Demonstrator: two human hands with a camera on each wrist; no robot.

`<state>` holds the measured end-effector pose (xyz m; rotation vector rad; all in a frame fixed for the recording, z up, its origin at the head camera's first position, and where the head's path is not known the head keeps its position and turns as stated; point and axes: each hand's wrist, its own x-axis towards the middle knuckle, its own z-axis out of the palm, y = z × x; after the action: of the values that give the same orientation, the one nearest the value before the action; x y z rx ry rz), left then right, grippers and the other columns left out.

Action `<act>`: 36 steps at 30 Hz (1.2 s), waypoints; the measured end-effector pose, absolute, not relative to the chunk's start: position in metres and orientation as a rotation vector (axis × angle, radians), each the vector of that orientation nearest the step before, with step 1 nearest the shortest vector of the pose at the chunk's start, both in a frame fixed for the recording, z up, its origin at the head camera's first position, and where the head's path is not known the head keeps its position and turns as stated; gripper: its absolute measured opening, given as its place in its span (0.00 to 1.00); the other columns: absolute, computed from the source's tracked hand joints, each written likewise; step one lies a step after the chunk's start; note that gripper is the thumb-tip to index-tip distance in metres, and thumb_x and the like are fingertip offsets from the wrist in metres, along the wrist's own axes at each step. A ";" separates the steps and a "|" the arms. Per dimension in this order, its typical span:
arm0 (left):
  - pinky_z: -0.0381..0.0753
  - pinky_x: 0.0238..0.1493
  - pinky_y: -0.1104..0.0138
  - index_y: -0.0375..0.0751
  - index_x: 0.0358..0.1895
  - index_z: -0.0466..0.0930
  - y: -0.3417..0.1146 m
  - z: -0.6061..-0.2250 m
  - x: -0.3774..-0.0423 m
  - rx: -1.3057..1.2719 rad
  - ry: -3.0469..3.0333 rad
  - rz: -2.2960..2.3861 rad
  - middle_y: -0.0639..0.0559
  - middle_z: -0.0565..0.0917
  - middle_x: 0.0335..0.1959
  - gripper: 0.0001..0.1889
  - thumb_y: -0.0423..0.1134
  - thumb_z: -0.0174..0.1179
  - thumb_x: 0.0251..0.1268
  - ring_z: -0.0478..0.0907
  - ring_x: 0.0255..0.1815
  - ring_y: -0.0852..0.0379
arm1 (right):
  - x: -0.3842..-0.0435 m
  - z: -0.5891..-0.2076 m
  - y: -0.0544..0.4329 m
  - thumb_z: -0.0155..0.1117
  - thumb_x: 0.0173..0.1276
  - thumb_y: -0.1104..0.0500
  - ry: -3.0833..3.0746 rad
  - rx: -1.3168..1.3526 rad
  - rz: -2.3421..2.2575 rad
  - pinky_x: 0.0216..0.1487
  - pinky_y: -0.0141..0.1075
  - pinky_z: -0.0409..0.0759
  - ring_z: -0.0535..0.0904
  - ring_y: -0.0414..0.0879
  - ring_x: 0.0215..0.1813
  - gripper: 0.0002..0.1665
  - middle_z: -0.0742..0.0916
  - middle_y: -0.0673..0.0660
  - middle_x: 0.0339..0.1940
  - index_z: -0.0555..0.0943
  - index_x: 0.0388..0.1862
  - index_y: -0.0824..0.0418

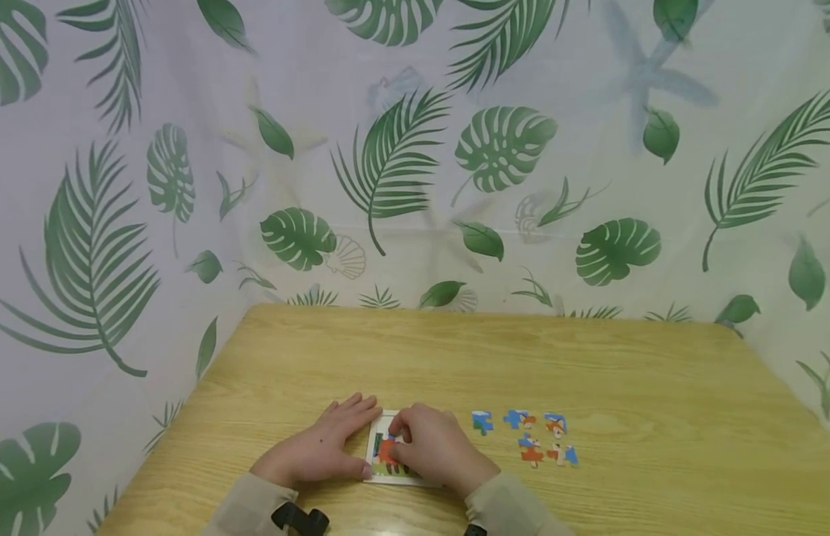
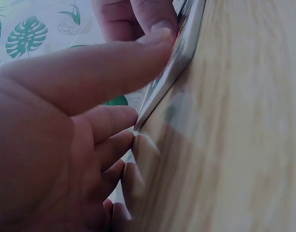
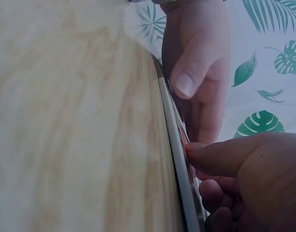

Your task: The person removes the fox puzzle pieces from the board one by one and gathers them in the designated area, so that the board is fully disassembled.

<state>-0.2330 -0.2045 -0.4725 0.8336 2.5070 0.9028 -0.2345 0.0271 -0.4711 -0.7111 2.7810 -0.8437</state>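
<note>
A small puzzle board with a pale frame lies on the table, partly filled with red, green and blue picture pieces. My left hand rests along its left side, fingers straight and spread, the thumb at the near left corner. In the left wrist view that thumb lies over the board's edge. My right hand is over the board's right part, thumb and forefinger bent together at a red puzzle piece. The right thumb meets the board's face in the right wrist view. My right hand hides much of the picture.
Several loose puzzle pieces lie to the right of the board, among them a blue and green one and a red one. The wooden table reaches back to a leaf-print curtain.
</note>
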 end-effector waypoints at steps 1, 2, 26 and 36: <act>0.34 0.78 0.44 0.40 0.80 0.57 -0.205 -0.473 -0.233 0.830 2.508 0.903 0.45 0.52 0.82 0.47 0.55 0.68 0.63 0.37 0.83 0.44 | -0.234 -0.470 0.027 0.71 0.63 0.52 2.779 -0.711 -0.842 0.38 0.40 0.67 0.71 0.39 0.28 0.10 0.77 0.44 0.25 0.87 0.42 0.52; 0.34 0.78 0.44 0.40 0.80 0.57 -0.204 -0.473 -0.233 0.826 2.511 0.903 0.45 0.52 0.82 0.46 0.55 0.67 0.64 0.38 0.83 0.44 | -0.234 -0.470 0.026 0.71 0.64 0.52 2.776 -0.710 -0.840 0.39 0.41 0.67 0.71 0.39 0.28 0.10 0.77 0.44 0.25 0.87 0.42 0.52; 0.34 0.78 0.43 0.39 0.79 0.60 -0.206 -0.474 -0.228 0.764 2.600 0.878 0.45 0.54 0.81 0.46 0.48 0.70 0.59 0.40 0.82 0.43 | -0.235 -0.475 0.020 0.70 0.67 0.50 2.761 -0.725 -0.944 0.40 0.42 0.69 0.71 0.38 0.28 0.06 0.77 0.43 0.26 0.83 0.37 0.49; 0.34 0.78 0.43 0.39 0.80 0.58 -0.199 -0.472 -0.230 0.791 2.603 0.837 0.46 0.53 0.82 0.45 0.48 0.69 0.61 0.39 0.83 0.44 | -0.241 -0.467 0.031 0.63 0.71 0.59 2.636 -0.627 -1.160 0.23 0.33 0.72 0.74 0.40 0.22 0.08 0.79 0.46 0.21 0.79 0.30 0.50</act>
<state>-0.2305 -0.1991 -0.4725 0.7914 2.6031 0.8371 -0.2407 0.0311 -0.4675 -0.6267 2.6362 -1.1596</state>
